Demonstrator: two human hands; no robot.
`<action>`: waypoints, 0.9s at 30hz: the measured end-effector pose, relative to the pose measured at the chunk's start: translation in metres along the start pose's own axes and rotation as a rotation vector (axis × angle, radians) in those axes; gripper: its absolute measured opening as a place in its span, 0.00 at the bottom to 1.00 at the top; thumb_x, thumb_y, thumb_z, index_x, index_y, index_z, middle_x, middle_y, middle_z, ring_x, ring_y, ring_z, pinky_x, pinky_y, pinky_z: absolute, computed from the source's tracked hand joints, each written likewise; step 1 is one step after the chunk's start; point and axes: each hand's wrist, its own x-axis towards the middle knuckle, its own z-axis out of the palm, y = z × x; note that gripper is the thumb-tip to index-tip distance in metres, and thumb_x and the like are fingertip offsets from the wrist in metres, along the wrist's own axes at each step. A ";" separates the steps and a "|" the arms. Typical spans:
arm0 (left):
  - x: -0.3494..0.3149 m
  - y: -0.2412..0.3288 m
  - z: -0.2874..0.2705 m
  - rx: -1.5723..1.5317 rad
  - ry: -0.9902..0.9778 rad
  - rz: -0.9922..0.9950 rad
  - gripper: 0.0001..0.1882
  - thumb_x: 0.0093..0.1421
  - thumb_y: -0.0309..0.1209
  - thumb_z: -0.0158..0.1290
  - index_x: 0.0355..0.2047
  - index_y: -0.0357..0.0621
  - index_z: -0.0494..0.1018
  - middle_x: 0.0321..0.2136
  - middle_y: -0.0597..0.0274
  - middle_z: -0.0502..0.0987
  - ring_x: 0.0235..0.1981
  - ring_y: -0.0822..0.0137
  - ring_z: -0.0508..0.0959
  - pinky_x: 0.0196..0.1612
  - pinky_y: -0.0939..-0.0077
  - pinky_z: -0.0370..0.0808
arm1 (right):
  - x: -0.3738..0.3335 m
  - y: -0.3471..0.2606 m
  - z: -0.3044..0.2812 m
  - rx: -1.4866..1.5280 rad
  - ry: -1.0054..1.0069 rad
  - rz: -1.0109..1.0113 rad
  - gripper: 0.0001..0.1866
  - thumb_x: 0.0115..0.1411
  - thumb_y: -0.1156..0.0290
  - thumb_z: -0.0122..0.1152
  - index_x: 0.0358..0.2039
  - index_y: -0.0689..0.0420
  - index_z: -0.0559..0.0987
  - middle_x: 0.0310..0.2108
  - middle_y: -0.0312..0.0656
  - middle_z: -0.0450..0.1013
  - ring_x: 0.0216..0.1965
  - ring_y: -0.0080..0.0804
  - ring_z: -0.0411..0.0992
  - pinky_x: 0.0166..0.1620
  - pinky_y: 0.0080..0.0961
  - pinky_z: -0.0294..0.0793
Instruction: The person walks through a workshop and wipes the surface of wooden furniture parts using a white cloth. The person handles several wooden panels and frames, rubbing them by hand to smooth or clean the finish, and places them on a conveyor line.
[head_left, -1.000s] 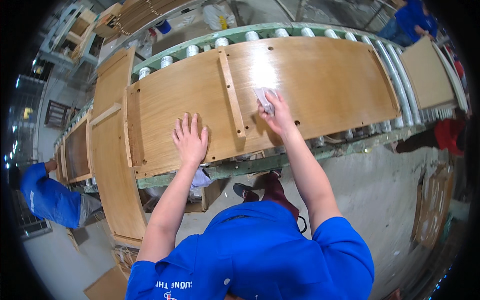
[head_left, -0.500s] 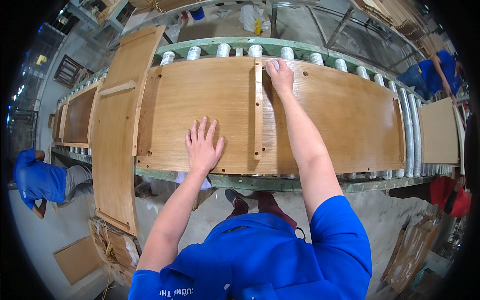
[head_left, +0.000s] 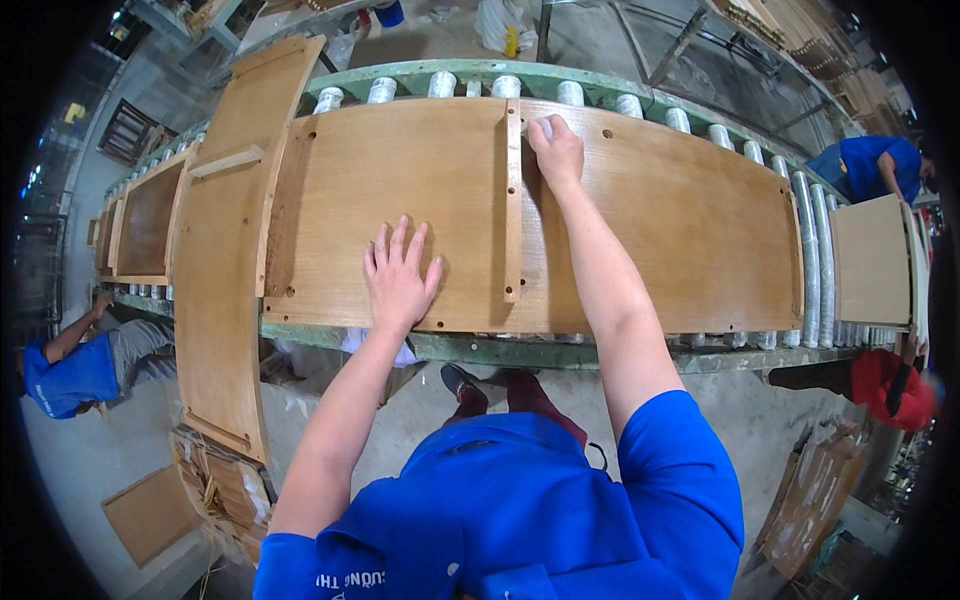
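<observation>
A wide brown wooden panel [head_left: 400, 160] lies flat before me, with a narrow wooden strip [head_left: 513, 220] standing across its middle. My left hand [head_left: 400, 282] rests flat on the panel's left half, fingers spread. At the far end of the strip, on its right side, my right hand [head_left: 557, 155] is closed around a small white wad [head_left: 544, 128]. Most of the wad is hidden by the fingers, so its exact kind cannot be made out. Small dark holes show in the strip and near the panel's edges.
The panel lies on a green-framed roller conveyor [head_left: 450, 348]. A long wooden board [head_left: 222, 290] lies crosswise at its left end. Beyond the right rollers stands a pale panel [head_left: 872, 262]. People in blue [head_left: 75, 375] and red [head_left: 890, 388] are at the sides.
My right hand has shifted slightly nearer along the strip with the white wad. My left hand stays flat in place. The whole view has tilted a little; the person at left has reached out an arm.
</observation>
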 end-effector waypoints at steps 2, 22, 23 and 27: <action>-0.002 -0.002 0.002 0.004 0.018 0.001 0.26 0.55 0.44 0.48 0.54 0.53 0.63 0.57 0.57 0.59 0.58 0.51 0.55 0.58 0.51 0.51 | -0.018 0.000 -0.004 0.017 -0.017 -0.016 0.18 0.53 0.53 0.54 0.29 0.57 0.75 0.25 0.52 0.74 0.30 0.52 0.72 0.34 0.42 0.71; -0.011 -0.006 0.007 0.039 0.038 0.005 0.27 0.57 0.47 0.43 0.56 0.53 0.62 0.58 0.57 0.57 0.60 0.51 0.54 0.60 0.50 0.49 | -0.200 -0.009 -0.089 0.181 -0.201 -0.012 0.13 0.53 0.62 0.59 0.30 0.59 0.76 0.25 0.50 0.74 0.28 0.44 0.74 0.31 0.32 0.71; -0.011 -0.007 0.007 0.041 0.041 0.006 0.27 0.57 0.47 0.43 0.56 0.53 0.62 0.58 0.57 0.57 0.60 0.51 0.54 0.60 0.50 0.49 | -0.204 -0.010 -0.091 0.190 -0.205 -0.013 0.12 0.53 0.62 0.59 0.30 0.59 0.76 0.25 0.50 0.74 0.28 0.44 0.74 0.31 0.32 0.71; -0.011 -0.006 0.008 0.038 0.038 0.007 0.27 0.58 0.47 0.43 0.56 0.53 0.62 0.58 0.57 0.57 0.60 0.52 0.54 0.60 0.50 0.49 | -0.207 -0.012 -0.095 0.181 -0.185 -0.025 0.12 0.54 0.62 0.59 0.29 0.59 0.76 0.25 0.49 0.74 0.27 0.43 0.74 0.30 0.31 0.71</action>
